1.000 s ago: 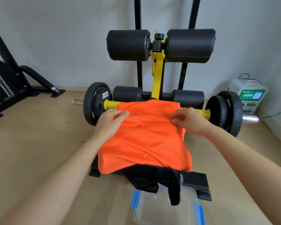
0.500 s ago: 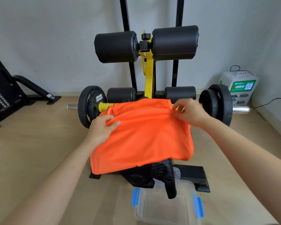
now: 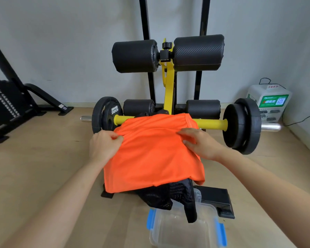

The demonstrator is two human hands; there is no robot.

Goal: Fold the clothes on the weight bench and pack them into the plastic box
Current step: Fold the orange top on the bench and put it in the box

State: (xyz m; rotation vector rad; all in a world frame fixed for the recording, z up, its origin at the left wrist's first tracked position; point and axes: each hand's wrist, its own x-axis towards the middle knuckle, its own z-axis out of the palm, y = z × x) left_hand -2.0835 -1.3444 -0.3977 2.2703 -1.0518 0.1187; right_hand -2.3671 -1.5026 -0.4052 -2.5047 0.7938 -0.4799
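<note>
Both hands are on the orange shirt (image 3: 156,154), which lies spread over the tabletop and hides its top; only the black foot (image 3: 214,197) shows beneath. The left hand (image 3: 104,145) has its grip pinched on the shirt's left edge, with the cloth bunched between thumb and fingers. The right hand (image 3: 199,143) is at the right edge, fingers curled down into the fabric, gripping it. The shirt's far hem covers the middle of the yellow bar (image 3: 211,123), which carries black plates (image 3: 243,126) at either end. A black mesh garment (image 3: 161,197) pokes out from under the shirt's near edge, and one strip of it dangles over the clear box (image 3: 186,233). The box stands open on the floor (image 3: 43,167) just in front, with blue clips on its sides.
</note>
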